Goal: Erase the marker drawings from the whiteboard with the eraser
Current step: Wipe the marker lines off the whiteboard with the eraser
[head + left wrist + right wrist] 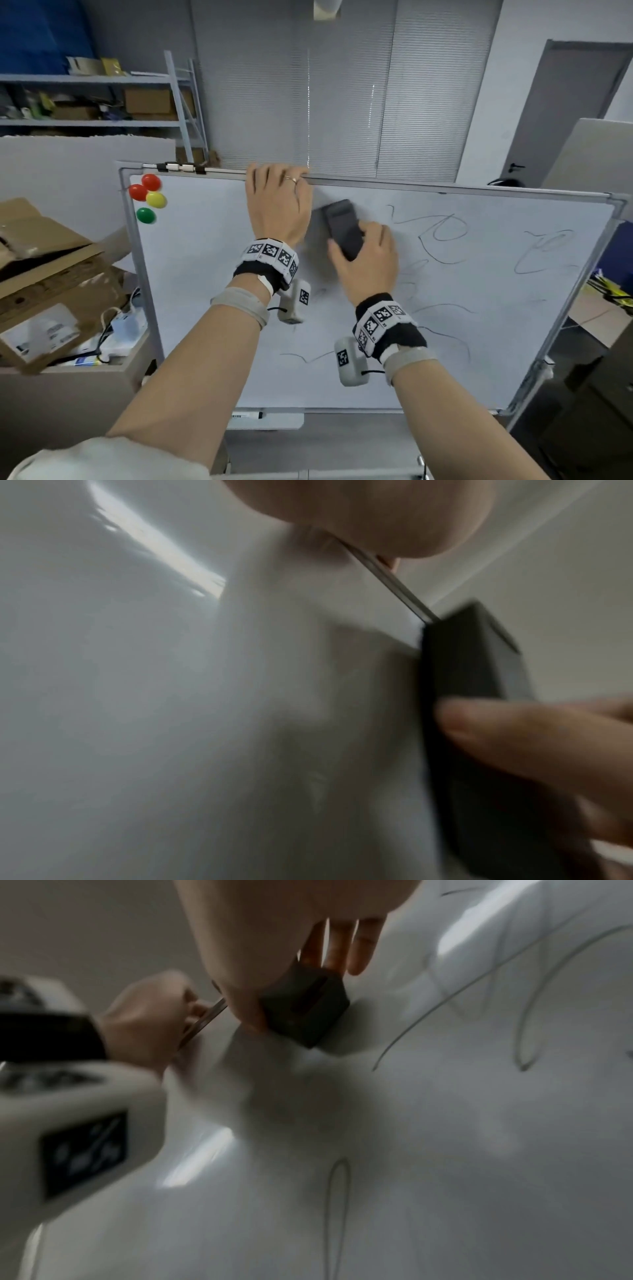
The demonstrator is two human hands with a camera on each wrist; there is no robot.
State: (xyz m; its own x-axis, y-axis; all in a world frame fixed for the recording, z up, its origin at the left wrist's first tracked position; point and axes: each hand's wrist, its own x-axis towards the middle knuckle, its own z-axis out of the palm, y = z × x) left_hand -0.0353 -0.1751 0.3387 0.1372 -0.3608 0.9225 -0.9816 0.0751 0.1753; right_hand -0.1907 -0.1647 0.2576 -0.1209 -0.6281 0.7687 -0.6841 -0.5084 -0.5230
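A framed whiteboard (212, 308) stands tilted in front of me. Thin black marker scribbles (445, 233) cover its right half and lower middle; its left half looks wiped. My right hand (368, 263) grips a dark grey eraser (342, 228) and presses it flat on the board near the top middle. The same eraser (304, 1010) shows in the right wrist view, with scribbles (527, 1015) to its right, and the eraser (476, 696) fills the right side of the left wrist view. My left hand (277, 202) curls over the board's top frame edge, just left of the eraser.
Several coloured magnets (149, 198) sit in the board's top left corner. A marker (246, 415) lies in the tray below the board. Open cardboard boxes (51, 274) stand at the left, shelving (96, 99) behind, and a dark door (565, 113) at the back right.
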